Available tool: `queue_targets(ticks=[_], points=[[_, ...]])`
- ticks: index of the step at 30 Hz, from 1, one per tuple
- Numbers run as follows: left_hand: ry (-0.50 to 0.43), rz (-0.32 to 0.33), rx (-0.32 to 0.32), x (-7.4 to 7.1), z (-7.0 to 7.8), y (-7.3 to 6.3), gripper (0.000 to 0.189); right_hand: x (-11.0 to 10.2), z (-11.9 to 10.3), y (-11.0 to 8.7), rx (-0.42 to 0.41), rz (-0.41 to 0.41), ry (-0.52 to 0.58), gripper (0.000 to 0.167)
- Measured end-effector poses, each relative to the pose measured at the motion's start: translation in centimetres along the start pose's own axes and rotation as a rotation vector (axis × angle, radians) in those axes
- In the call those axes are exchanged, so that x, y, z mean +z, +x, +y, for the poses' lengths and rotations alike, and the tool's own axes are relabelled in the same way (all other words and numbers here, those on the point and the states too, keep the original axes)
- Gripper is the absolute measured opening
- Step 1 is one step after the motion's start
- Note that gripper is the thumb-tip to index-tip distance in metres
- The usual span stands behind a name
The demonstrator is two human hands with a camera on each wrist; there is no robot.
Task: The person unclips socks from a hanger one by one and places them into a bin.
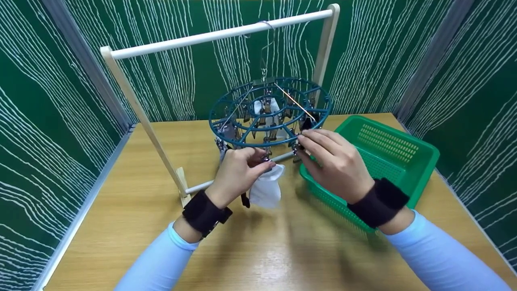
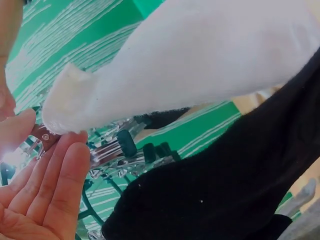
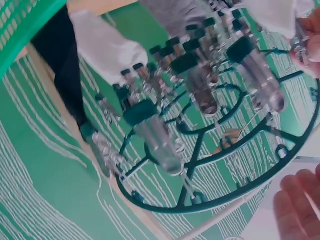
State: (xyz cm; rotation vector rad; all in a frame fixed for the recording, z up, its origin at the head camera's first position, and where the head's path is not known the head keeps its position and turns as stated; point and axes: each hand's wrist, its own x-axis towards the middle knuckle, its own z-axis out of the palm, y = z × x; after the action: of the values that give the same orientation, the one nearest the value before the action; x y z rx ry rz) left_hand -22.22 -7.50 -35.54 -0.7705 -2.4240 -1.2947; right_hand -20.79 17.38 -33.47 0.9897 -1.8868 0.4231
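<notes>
A round dark-green clip hanger [image 1: 258, 144] hangs from a rod. My left hand [image 1: 236, 173] is at its front rim, thumb and fingers pinching a brown clothes clip [image 2: 46, 136]. From that clip hangs a white sock [image 1: 266, 188], its edge right at the clip's jaws in the left wrist view. A black sock [image 2: 210, 195] hangs close by in that view. My right hand [image 1: 337, 161] is raised at the right front rim with its fingers loosely extended. In the right wrist view its fingers [image 3: 300, 205] stand apart from the rim, beside several hanging clips [image 3: 155, 137].
The hanger's hook is over the white rod [image 1: 194, 39] of a wooden stand on the table [image 1: 137, 242]. A green plastic basket [image 1: 428, 161] stands to the right, partly behind my right hand. Other socks, white, grey and black, hang from the hanger. Green patterned walls surround the table.
</notes>
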Motion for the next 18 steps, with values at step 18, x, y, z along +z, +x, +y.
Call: queue_targets(ticks=[18], points=[[0.031,0.027,0.028,0.1,0.1,0.0,0.022,3.4,-2.5,-4.7,0.580,-0.380,0.321,0.036]])
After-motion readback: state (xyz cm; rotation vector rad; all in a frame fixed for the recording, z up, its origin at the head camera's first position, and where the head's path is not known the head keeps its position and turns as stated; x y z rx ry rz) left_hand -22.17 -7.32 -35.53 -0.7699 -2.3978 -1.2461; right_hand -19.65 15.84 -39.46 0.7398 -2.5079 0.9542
